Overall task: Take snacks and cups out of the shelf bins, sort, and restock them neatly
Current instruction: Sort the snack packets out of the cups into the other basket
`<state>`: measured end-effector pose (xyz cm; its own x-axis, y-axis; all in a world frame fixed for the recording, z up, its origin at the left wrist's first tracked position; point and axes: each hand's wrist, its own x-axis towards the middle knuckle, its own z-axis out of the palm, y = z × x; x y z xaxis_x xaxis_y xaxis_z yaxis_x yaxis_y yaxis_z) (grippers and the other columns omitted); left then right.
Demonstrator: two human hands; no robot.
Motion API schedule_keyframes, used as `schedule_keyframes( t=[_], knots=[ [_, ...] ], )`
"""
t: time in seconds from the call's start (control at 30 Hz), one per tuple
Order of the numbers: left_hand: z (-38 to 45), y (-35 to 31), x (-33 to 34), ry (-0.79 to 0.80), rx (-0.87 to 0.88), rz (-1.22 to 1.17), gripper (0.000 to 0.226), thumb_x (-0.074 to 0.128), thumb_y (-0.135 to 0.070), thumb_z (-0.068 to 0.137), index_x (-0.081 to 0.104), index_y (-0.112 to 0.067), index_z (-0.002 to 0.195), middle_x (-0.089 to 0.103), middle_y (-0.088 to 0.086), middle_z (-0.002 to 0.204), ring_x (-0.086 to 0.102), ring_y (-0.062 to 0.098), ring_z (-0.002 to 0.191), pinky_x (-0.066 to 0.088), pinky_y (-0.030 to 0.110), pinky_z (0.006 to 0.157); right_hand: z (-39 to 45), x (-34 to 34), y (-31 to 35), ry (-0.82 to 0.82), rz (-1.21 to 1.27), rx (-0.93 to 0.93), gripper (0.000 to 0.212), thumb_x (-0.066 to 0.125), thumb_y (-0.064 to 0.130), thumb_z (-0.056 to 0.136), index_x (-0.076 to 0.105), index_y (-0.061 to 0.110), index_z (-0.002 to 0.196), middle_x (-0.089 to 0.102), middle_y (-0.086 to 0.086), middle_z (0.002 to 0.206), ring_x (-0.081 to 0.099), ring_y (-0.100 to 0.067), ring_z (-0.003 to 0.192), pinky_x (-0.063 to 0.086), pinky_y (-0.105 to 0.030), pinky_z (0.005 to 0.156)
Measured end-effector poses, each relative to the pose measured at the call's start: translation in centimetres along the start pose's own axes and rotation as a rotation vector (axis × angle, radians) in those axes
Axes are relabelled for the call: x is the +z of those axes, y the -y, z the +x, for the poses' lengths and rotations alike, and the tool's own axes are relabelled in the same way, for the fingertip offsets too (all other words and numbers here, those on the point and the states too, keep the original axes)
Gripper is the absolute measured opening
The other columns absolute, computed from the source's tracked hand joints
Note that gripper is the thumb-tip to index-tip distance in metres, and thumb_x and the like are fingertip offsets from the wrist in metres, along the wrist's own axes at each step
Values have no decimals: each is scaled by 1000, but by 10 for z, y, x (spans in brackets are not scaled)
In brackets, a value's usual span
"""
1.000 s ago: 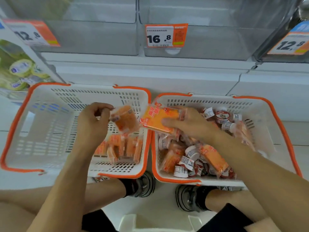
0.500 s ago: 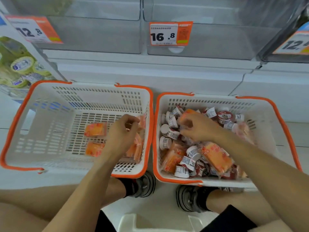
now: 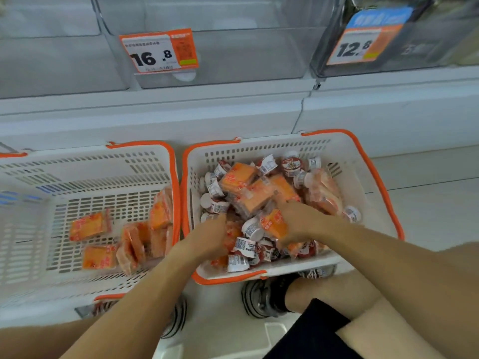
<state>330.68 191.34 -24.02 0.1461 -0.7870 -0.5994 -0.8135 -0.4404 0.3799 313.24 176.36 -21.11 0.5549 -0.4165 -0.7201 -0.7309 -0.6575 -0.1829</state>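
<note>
Sorting continues: your left hand (image 3: 207, 237) has left left basket (image 3: 103, 161), now digs in right basket (image 3: 259, 149); right hand (image 3: 298, 221) fingers pinch orange snack pack (image 3: 275, 224). Left fingers' hold: cannot tell.

I see two baskets side by side on the floor before the shelf. The left basket (image 3: 85, 177) holds snack packs (image 3: 89, 226) toward its right side. The right basket (image 3: 363, 172) holds cups (image 3: 243, 246) and packs mixed in a heap, with both hands in it, left hand (image 3: 207, 238) beside right hand (image 3: 298, 221). Bins (image 3: 246, 55) sit on the shelf behind and above, price tags (image 3: 159, 51) on their fronts.
</note>
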Motion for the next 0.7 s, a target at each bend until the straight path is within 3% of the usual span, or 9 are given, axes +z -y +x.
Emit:
schedule_keyframes(
  t=[0.07,0.13,0.27,0.37,0.43,0.5,0.57,0.63,0.7],
  knots=[
    [2,2,-6,-35,-10,-85,62,72,-22,83,40,-14,136,63,0,108,61,18,92,51,29,72,-2,-9,5,12,50,24,114,91,41,68,20,9,152,54,5,98,55,-19,90,46,-27,79],
    [-1,4,-18,-51,-30,-134,49,75,-28,82,52,-15,123,65,-3,94,63,13,80,57,32,72,-7,-30,8,85,63,65,99,89,44,68,36,9,143,46,10,88,50,-14,82,47,-30,86],
    [-13,17,-50,-233,-54,-192,34,72,-41,86,68,-7,87,69,6,75,65,15,65,53,34,62,-14,-67,1,78,143,77,54,89,49,66,61,18,99,63,3,91,59,-13,81,49,-28,80],
    [-16,21,-76,-447,-23,-413,46,61,-50,93,57,-9,72,56,-2,60,50,4,51,40,22,55,-5,-64,-8,-124,547,72,55,89,55,60,65,21,96,70,2,98,66,-17,90,53,-33,87],
    [-10,15,-89,-492,-1,-527,49,56,-49,96,44,-8,73,45,1,64,44,9,57,36,23,58,3,-51,-8,-182,761,79,52,86,54,66,68,21,101,73,2,102,68,-18,96,53,-35,92],
    [8,10,-94,-416,24,-633,46,54,-50,97,48,-9,77,50,-8,68,50,5,64,40,23,64,13,-35,-9,-121,951,98,36,84,32,78,68,16,106,74,-3,107,70,-20,97,56,-38,92],
    [31,13,-94,-304,7,-699,47,53,-62,93,64,-18,104,67,-18,95,63,3,93,49,27,85,18,-27,-10,-112,1136,163,31,81,17,83,63,12,108,73,-9,108,72,-22,89,60,-43,86],
    [49,14,-90,-218,-33,-747,85,51,-82,78,53,-22,138,62,-6,132,58,15,122,46,41,106,22,-25,-13,-160,1257,214,36,79,8,85,54,16,109,72,-14,108,69,-23,80,60,-47,82],
    [58,11,-85,-194,-28,-769,69,55,-77,81,60,-27,128,65,1,129,61,19,117,49,44,104,23,-24,-14,-140,1342,234,28,75,1,87,58,5,109,72,-18,105,69,-26,82,59,-51,86]
  ],
)
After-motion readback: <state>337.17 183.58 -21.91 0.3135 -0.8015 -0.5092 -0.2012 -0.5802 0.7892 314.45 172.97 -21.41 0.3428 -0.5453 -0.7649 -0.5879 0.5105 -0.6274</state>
